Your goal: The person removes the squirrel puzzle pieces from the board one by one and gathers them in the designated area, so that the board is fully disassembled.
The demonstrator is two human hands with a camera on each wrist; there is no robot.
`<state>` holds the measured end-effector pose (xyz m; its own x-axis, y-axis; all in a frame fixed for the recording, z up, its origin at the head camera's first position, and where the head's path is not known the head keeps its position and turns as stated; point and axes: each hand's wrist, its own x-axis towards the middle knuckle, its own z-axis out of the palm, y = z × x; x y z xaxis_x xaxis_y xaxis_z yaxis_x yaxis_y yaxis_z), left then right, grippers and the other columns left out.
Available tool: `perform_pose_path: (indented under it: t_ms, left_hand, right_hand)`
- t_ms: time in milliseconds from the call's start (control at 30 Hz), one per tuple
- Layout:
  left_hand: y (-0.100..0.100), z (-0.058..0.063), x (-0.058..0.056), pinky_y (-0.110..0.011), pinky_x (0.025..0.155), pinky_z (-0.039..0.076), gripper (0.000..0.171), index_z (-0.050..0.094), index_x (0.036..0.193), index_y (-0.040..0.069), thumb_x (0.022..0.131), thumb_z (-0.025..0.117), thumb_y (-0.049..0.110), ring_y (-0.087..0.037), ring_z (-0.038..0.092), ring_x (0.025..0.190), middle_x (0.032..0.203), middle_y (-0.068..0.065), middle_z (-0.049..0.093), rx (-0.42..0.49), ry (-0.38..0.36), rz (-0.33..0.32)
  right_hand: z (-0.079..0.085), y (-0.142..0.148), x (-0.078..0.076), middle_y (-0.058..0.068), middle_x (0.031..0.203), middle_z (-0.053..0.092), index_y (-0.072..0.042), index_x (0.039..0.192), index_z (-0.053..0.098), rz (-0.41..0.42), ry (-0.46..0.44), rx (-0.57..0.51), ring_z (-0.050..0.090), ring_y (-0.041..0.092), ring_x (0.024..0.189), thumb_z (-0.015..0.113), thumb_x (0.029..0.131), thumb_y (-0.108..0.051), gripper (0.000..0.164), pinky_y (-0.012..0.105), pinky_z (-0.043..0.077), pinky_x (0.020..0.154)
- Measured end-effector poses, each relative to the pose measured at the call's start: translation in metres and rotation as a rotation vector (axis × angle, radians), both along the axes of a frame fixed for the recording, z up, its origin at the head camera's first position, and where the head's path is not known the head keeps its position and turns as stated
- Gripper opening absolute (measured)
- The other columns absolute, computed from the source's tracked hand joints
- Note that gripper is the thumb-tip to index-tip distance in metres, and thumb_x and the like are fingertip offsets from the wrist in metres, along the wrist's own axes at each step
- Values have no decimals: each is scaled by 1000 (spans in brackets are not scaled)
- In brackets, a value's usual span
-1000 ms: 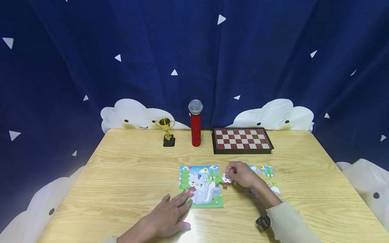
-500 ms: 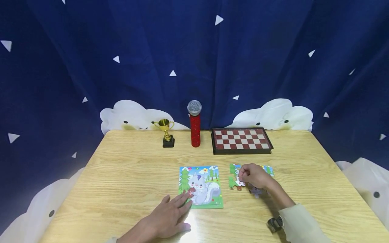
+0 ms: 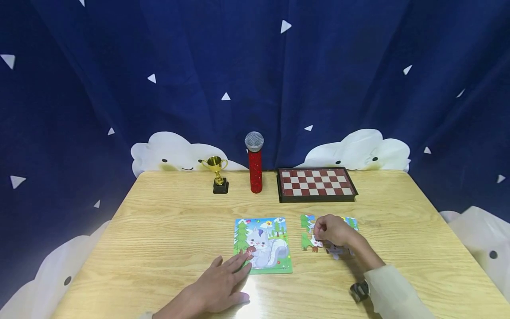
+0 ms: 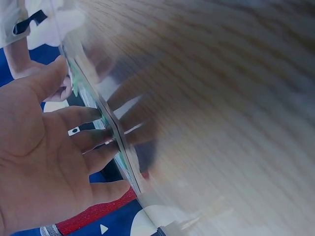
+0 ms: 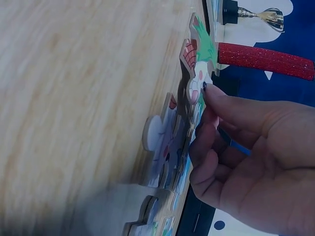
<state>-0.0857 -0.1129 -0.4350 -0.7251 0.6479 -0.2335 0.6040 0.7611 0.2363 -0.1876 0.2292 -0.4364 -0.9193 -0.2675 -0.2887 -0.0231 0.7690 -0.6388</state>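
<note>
Left hand (image 3: 217, 288) flat; right hand (image 3: 332, 230) pinching.

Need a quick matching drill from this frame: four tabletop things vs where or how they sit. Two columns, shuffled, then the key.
Things:
1. trophy
2. microphone
3. chessboard
4. squirrel picture

Places or states:
A. flat, fingertips of the left hand on its near corner
B. upright, red handle, between the trophy and the chessboard
C. far right of the back row
D. far left of the back row

Pairs: 1-D, 2-B, 3-C, 4-A

Right hand (image 3: 332, 229) pinches puzzle piece (image 3: 310, 242); left hand (image 3: 219, 287) flat.
</note>
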Motion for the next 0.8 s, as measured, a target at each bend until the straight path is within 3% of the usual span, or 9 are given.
perform_pose_path:
  t_ms: [333, 800]
  left_hand:
    - [2, 0, 1, -58, 108, 32, 72, 37, 147, 13, 92, 42, 60, -25, 29, 144, 156, -8, 29, -12, 25, -4]
    - [4, 3, -1, -57, 109, 31, 69, 39, 145, 13, 92, 43, 58, -25, 30, 143, 156, -7, 29, -23, 37, -1]
  right_hand:
    - [-2, -2, 0, 0, 66, 56, -8, 74, 62, 27, 52, 82, 45, 12, 60, 66, 85, -3, 12, 24, 37, 53]
    - [6, -29, 9, -1, 69, 55, -8, 80, 64, 69, 111, -26, 45, 12, 61, 67, 86, -8, 6, 22, 38, 53]
